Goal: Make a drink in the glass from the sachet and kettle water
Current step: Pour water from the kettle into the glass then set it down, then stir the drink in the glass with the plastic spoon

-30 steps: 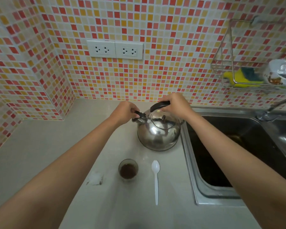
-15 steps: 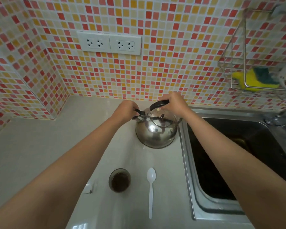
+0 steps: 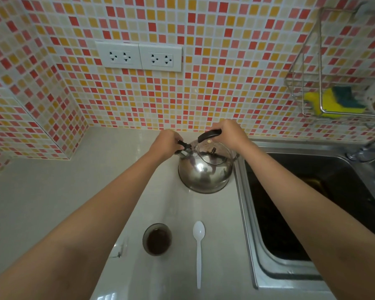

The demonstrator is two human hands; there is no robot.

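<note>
A shiny steel kettle stands on the pale counter beside the sink. My right hand grips its black handle from above. My left hand pinches the black cap on the kettle's spout. Nearer to me stands a small glass with dark brown powder in its bottom. A white plastic spoon lies to the right of the glass. A torn sachet lies partly hidden under my left forearm.
A steel sink with a dark basin fills the right side, its tap at the back. A wire rack on the tiled wall holds a yellow-green sponge. Two double sockets sit above the counter.
The view has dropped closer to the counter, so the glass and spoon sit lower in frame. Both hands stay on the kettle, which has not left the counter.
</note>
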